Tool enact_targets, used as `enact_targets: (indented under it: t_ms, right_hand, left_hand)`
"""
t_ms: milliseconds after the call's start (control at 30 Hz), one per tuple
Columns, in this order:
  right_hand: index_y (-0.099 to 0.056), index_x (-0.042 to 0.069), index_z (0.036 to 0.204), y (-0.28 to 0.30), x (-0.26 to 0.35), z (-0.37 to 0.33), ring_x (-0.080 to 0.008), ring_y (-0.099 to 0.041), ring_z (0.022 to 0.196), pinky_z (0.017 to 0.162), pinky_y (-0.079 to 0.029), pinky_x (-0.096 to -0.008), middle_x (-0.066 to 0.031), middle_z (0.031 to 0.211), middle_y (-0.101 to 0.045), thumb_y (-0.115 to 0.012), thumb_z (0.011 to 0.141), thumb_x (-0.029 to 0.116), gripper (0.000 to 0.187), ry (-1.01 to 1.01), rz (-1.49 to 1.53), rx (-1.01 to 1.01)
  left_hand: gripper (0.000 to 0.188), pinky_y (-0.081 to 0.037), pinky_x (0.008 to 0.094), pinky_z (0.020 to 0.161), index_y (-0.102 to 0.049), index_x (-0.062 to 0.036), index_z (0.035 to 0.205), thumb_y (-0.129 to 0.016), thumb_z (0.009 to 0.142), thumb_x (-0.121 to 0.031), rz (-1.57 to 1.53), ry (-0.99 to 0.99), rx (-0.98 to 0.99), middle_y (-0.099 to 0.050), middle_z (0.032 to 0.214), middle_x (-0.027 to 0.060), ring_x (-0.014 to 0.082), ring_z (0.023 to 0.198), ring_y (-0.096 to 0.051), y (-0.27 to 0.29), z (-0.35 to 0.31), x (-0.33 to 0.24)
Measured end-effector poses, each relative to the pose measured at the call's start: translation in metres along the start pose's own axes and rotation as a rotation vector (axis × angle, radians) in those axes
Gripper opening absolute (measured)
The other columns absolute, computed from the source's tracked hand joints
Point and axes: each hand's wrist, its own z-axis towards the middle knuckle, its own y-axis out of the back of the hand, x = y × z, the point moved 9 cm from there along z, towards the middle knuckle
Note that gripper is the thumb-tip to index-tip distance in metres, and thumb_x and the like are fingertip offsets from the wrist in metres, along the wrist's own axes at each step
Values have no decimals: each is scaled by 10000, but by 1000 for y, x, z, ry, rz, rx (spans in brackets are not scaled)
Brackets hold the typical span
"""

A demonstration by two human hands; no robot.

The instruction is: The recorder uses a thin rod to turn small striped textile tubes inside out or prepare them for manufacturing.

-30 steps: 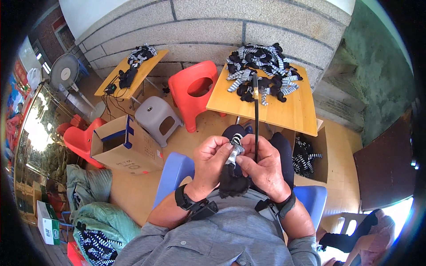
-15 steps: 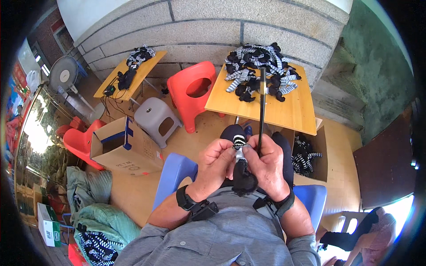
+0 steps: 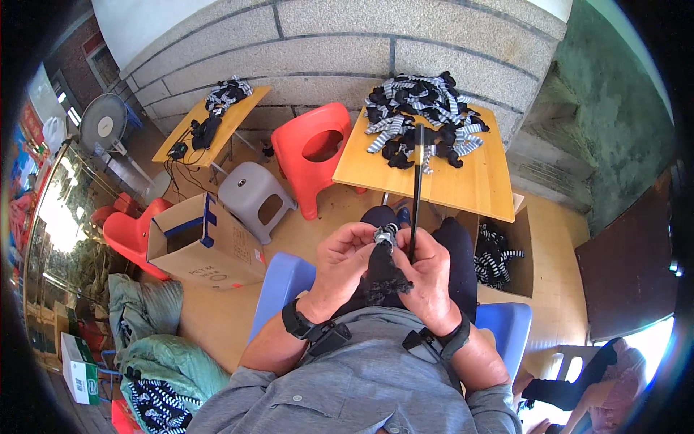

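Observation:
In front of my belly, my left hand (image 3: pixel 344 260) pinches one side of a black sock (image 3: pixel 387 273) with a bunched striped part at its top. My right hand (image 3: pixel 425 273) grips the sock's other side, thumb pressed against it. The sock's black part hangs down between both hands, with a ragged lower edge. A long thin black rod (image 3: pixel 417 189) rises from my right hand toward the table, its lower end hidden by the fingers. Ahead, a heap of black and striped socks (image 3: pixel 423 108) lies on the yellow table (image 3: pixel 463 192).
An open cardboard box (image 3: pixel 210 246), a grey stool (image 3: pixel 254 195) and a red chair (image 3: pixel 311 159) stand left. Striped pieces fill a box (image 3: pixel 499 253) under the table's right side. A green sack (image 3: pixel 166 362) lies lower left. Another person (image 3: pixel 607 390) sits lower right.
The sock's striped part is now bunched up at the fingertips, and its black part hangs wider. Both hands have shifted slightly left, and the rod's top has moved left and down.

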Motion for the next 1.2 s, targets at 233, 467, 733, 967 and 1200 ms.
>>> enact_targets:
  t_ms: [233,467,733,967,1200]
  right_hand:
    - [-547,8,844,-10,12,0,-36,-428,667,568,-385,-209,39,710,-500,-641,845,-37,105,75,5,75]
    - [-549,19,860,-13,23,-3,-13,-425,685,580,-365,-185,52,737,-500,-615,877,-38,89,100,-67,146]
    - [-546,49,893,-10,1,-2,1,-431,616,521,-346,-185,57,733,-520,-586,919,8,63,-158,294,131]
    - [-538,43,936,-14,9,-2,-1,-439,597,484,-334,-165,50,730,-529,-622,895,-3,103,-161,303,212]
    - [-569,35,890,-9,12,4,-4,-450,635,545,-362,-175,57,734,-528,-638,879,-11,84,-157,84,240]
  left_hand:
    - [182,-387,158,510,-623,-17,1039,-686,877,-70,-49,-9,7,-647,843,-4,16,626,-531,6,1,-2]
    - [132,-470,192,619,-636,3,1002,-665,876,-25,-49,33,-28,-655,857,13,56,723,-594,3,1,-10]
    - [96,-480,200,666,-621,9,970,-625,877,34,258,-41,3,-642,857,14,61,765,-600,-1,-5,-20]
    - [98,-454,189,593,-615,4,956,-617,872,53,179,-86,-31,-618,826,3,45,711,-572,-3,-5,-20]
    - [105,-429,188,523,-603,6,929,-597,857,82,312,-15,17,-599,776,-1,37,638,-553,-7,-6,-25]
